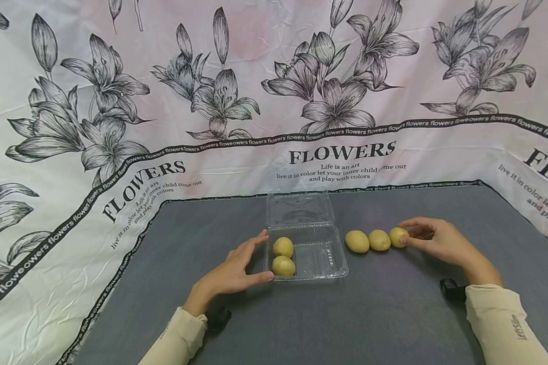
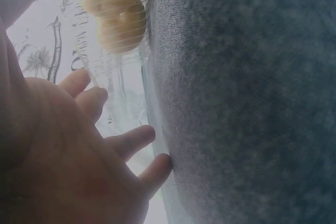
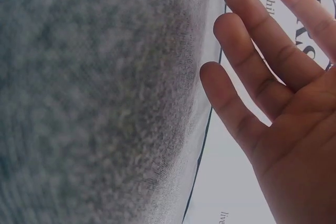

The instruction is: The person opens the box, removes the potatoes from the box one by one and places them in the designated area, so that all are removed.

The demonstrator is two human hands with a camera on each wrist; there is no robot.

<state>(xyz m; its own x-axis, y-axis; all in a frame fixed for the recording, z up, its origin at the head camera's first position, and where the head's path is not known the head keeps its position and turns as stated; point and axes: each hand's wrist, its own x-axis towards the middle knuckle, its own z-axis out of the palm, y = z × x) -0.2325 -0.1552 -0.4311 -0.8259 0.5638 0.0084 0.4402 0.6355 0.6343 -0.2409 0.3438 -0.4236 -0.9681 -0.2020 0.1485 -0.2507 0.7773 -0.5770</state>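
Note:
A clear plastic box (image 1: 317,261) stands on the table with its hinged lid (image 1: 300,209) folded back. Two yellow lemons, a rear lemon (image 1: 283,247) and a front lemon (image 1: 283,266), lie along its left side. My left hand (image 1: 237,268) rests at the left rim, fingers spread and thumb at the near corner. To the right of the box sit three more lemons in a row: a left one (image 1: 357,242), a middle one (image 1: 379,240) and a right one (image 1: 398,237). My right hand (image 1: 440,242) pinches the right one between thumb and fingers, at table level.
The grey table (image 1: 370,314) reaches back to a white curtain (image 1: 237,172) printed with flowers and lettering. A black wrist strap (image 1: 452,291) shows below the right wrist. Cream sleeves (image 1: 502,324) cover the forearms.

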